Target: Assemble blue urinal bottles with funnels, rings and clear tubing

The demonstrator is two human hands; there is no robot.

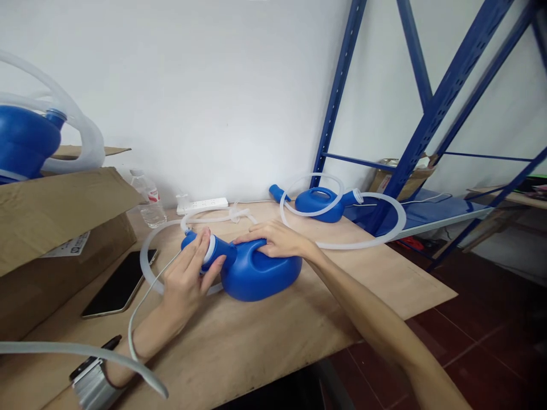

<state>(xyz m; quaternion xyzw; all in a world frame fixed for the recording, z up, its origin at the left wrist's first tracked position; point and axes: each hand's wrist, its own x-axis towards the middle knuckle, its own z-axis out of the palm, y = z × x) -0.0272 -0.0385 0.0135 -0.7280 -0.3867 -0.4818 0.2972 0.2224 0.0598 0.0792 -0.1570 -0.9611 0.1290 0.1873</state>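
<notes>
At the frame's centre, the right hand (277, 239) holds the blue bottle (260, 282) by its handle; the left hand's (186, 279) grip surrounds the blue cap (187, 241) and neck. The hose (146, 262), centre left, could snag the thin cable (131, 330), tugging the cap askew; a slack right grip might let the bottle twist.

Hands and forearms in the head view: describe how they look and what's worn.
The left hand and right hand are gloveless; no sleeves show. A silver-grey band with black parts is on the left forearm; a thin pale cable loops past it.
</notes>
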